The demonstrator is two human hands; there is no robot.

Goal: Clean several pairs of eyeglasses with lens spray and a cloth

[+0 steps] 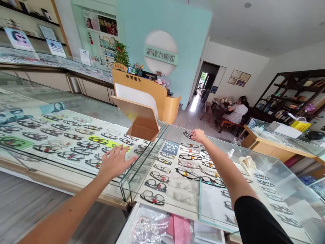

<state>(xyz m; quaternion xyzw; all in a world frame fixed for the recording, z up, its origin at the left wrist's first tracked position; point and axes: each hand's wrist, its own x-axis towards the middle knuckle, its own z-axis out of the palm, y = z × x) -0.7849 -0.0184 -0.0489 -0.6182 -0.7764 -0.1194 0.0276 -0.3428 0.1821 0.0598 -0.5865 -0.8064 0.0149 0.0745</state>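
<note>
My right hand (198,135) reaches to the far end of the right display case, its fingers closed on a pair of dark-framed glasses (188,135). Below it, rows of eyeglasses (190,157) with small coloured tags lie on a white surface, beside a dark "Leave it all behind" card (170,148). My left hand (116,162) is over the left glass case (106,174), fingers spread and holding nothing. Whether it touches the glass I cannot tell. More glasses (87,144) lie in rows inside that case, some on a yellow-green strip.
Nearest me, an open drawer (137,206) holds clear plastic bags and pink packets (179,228). A brown board (138,105) stands tilted behind the cases. Beyond are a wooden cashier counter (167,108) and a person (236,112) seated at a table. A white cloth (247,164) lies rightward.
</note>
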